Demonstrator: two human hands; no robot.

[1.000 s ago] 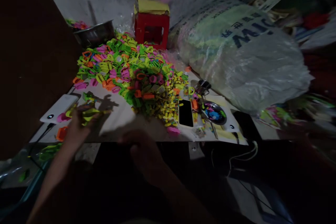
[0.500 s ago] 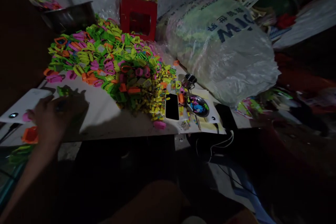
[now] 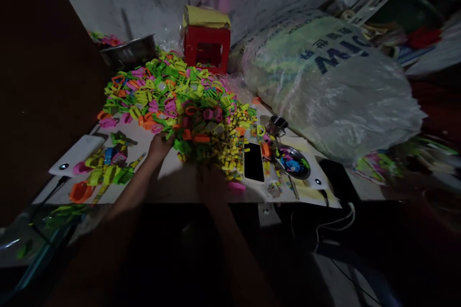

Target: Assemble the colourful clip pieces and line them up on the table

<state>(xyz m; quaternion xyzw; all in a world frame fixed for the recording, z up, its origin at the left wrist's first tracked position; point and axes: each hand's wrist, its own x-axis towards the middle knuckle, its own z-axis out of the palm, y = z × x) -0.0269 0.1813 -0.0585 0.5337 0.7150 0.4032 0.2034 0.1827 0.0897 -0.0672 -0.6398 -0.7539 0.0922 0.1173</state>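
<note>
A heap of bright plastic pieces [image 3: 144, 88], many shaped like open loops in green, yellow, pink and orange, covers the back of the table. At its near left edge is my left hand [image 3: 158, 149], its fingers bent in against a green plastic piece [image 3: 169, 135]; the fingertips are partly hidden. My right hand [image 3: 211, 183] reaches to the front of the heap, beside the small yellow pieces [image 3: 234, 159]. Deep shadow hides its fingers. Several assembled-looking pieces with patterned strips [image 3: 108, 172] lie on the table to the left.
A white device with a cable [image 3: 77, 153] sits at the left. Right of the heap are a phone [image 3: 254, 163], a metal cup [image 3: 276, 126] and a metal dish of coloured bits [image 3: 293, 162]. Behind stand a red box [image 3: 189, 48], a metal pan [image 3: 129, 53] and a large plastic sack [image 3: 345, 91].
My left hand has moved right, from the pieces by the white device to the heap's edge. My right hand has come into view at the heap's front. The camera view has shifted left.
</note>
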